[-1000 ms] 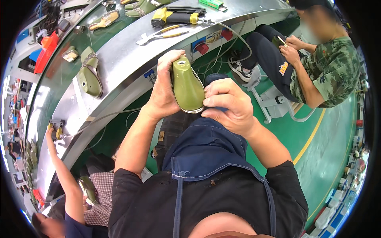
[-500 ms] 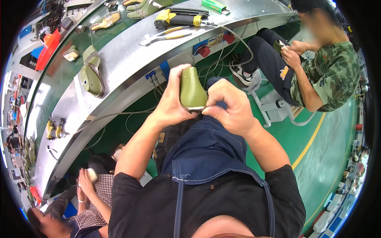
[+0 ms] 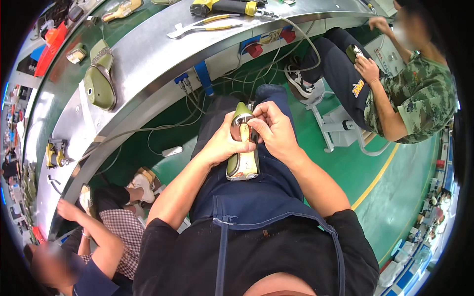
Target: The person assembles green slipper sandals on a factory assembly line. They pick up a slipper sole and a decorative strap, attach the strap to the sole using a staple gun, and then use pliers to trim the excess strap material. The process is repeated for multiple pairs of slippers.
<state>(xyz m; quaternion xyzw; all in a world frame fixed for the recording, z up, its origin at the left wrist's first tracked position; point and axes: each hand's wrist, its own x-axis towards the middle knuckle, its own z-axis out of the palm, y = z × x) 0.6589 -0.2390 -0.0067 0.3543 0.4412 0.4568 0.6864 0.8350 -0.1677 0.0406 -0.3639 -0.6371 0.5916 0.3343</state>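
Note:
An olive-green shoe upper on a last [image 3: 243, 165] lies over my lap with its pale, tan underside up and one narrow green end pointing away from me. My left hand [image 3: 224, 144] wraps round its left side, thumb laid across the underside. On the other side, my right hand [image 3: 274, 129] has its fingers bent and thumb pressed at the upper's edge near the far end. Whether those fingers also hold something small cannot be seen.
A curved metal bench [image 3: 148, 64] carries pliers [image 3: 205, 25], a yellow-black air tool [image 3: 224, 7], another green shoe [image 3: 100, 81] and a second tool [image 3: 57, 153]. An air hose [image 3: 308, 42] hangs off it. Co-workers sit right [image 3: 410, 98] and lower left [image 3: 101, 251].
The shoe upper has come down toward my lap and turned from its smooth green side to its underside. Both hands moved with it. The co-workers' arms have moved too.

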